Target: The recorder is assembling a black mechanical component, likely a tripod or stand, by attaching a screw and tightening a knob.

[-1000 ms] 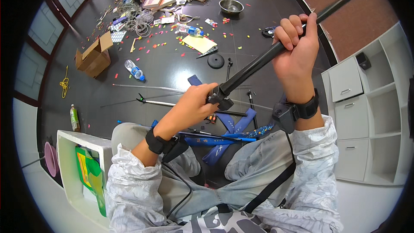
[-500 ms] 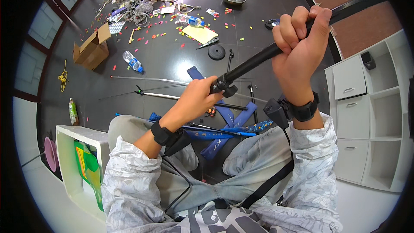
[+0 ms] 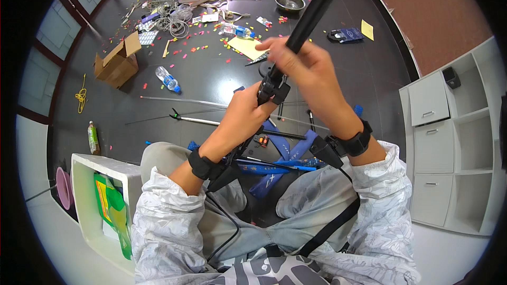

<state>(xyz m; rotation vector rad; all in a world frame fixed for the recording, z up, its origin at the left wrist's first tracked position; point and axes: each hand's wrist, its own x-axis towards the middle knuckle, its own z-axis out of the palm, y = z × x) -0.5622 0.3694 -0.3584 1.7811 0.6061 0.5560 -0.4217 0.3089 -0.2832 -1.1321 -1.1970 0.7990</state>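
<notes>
A thick black pole (image 3: pixel 311 18) slants from between my hands up toward the top of the view, where its far end leaves the picture. My left hand (image 3: pixel 244 113) is closed around its lower end, at a black clamp joint (image 3: pixel 274 88) with a knob. Just above the clamp, my right hand (image 3: pixel 317 76) is at the pole with its fingers loosely apart on both sides, slightly blurred. Below lie blue fabric straps or sleeves (image 3: pixel 280 145), a thin pole with a green forked tip (image 3: pixel 195 120), and a small black-and-orange part (image 3: pixel 261 140).
To the left are a white foam box (image 3: pixel 103 159) with green packaging, an open cardboard box (image 3: pixel 117 67) and a water bottle (image 3: pixel 167 79). A white shelf unit (image 3: pixel 433 148) stands right. Farther off are a metal bowl (image 3: pixel 289 2), tangled cables (image 3: pixel 171 21) and scattered confetti.
The pole has swung from pointing right to a steeper slant upward. My right hand has slid down it toward the clamp and loosened. My left hand stays around the joint.
</notes>
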